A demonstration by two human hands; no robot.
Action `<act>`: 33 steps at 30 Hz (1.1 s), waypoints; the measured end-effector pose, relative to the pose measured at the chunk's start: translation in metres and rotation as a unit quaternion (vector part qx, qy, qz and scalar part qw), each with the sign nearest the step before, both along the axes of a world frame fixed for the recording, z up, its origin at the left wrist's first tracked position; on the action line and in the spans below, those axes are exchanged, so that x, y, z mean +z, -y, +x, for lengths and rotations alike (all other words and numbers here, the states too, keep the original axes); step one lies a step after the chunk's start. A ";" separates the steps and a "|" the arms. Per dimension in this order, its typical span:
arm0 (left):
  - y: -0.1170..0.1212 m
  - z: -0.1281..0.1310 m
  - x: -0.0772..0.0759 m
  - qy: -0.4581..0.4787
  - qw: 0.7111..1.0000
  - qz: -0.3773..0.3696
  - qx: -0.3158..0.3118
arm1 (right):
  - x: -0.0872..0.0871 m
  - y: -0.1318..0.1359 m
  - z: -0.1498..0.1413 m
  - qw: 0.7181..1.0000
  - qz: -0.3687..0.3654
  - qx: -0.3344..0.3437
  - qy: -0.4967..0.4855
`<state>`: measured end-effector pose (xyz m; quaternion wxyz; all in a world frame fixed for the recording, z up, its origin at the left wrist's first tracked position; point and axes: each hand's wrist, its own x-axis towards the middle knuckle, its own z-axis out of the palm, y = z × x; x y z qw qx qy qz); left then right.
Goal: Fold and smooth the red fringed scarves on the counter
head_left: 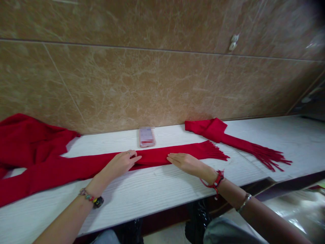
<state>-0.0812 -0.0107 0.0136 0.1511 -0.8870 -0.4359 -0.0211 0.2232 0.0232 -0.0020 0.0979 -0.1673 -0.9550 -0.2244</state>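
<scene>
A red scarf (152, 156) lay along the white table (152, 189), beside a phone (146, 137). The right hand (185, 163) touched the scarf with flat, outstretched fingers; whether the left hand (123, 162) pinched it, I couldn't tell.

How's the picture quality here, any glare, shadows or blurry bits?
In the head view, a soft shadow falls on the white table below the left hand; glare whitens the shiny surface at lower right; the far right edge is blurred and the top right corner dark; the phone is pixelated, while the fringed red scarf has a readable outline.
</scene>
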 end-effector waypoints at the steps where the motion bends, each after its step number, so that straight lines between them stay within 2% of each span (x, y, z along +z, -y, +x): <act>1: -0.002 -0.001 -0.003 0.017 1.000 0.005 -0.006 | 0.001 0.001 0.001 1.000 -0.001 -0.002 0.002; 3: -0.005 -0.003 -0.008 0.044 0.999 -0.003 -0.022 | 0.002 0.002 0.002 1.000 -0.004 -0.008 0.008; 8: -0.011 -0.006 -0.014 0.045 0.995 -0.083 -0.031 | 0.001 0.002 0.006 1.000 -0.014 -0.025 -0.002; 13: -0.009 -0.005 -0.008 0.067 0.990 -0.121 0.016 | 0.000 -0.002 0.012 0.999 -0.004 -0.044 0.005; 17: -0.003 -0.007 0.000 0.056 0.989 -0.138 0.016 | -0.003 -0.006 0.017 0.999 0.021 -0.040 0.017; 24: -0.009 -0.019 -0.002 0.064 0.994 -0.084 0.008 | -0.004 -0.007 0.018 0.999 0.031 -0.028 -0.005; 30: -0.002 -0.015 -0.003 0.027 0.983 -0.178 0.037 | -0.006 -0.005 0.017 0.999 0.033 -0.019 0.015; 33: -0.002 -0.015 -0.003 0.013 0.980 -0.189 0.064 | -0.005 -0.006 0.019 0.999 0.042 -0.016 0.014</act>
